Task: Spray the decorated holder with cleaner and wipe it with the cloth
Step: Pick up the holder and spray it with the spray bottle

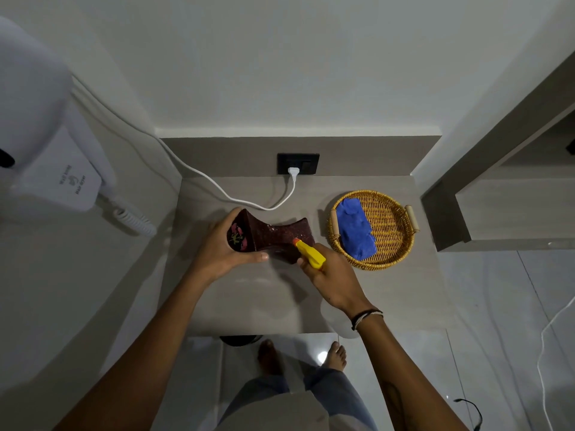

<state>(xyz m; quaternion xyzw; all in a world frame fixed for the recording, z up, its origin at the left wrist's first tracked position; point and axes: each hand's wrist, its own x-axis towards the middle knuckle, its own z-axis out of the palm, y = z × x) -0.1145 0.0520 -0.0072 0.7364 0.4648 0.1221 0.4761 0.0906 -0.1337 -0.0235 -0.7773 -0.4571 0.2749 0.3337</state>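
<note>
A dark maroon decorated holder (273, 236) with a curved, speckled body and a pink flower pattern on its left end lies on the grey counter (258, 300). My left hand (222, 247) grips its left end. My right hand (331, 276) holds a spray bottle; only its yellow spray head (311, 254) with an orange nozzle shows, and the nozzle points at the holder's right part from close by. The blue cloth (354, 230) lies crumpled in the wicker basket (392, 225) to the right.
A white cord (236, 199) runs across the back of the counter to a black wall socket (298, 163). A white wall-mounted hair dryer (59, 178) with a coiled cord hangs at the left. A shelf unit (497, 209) stands at the right. My bare feet are below the counter edge.
</note>
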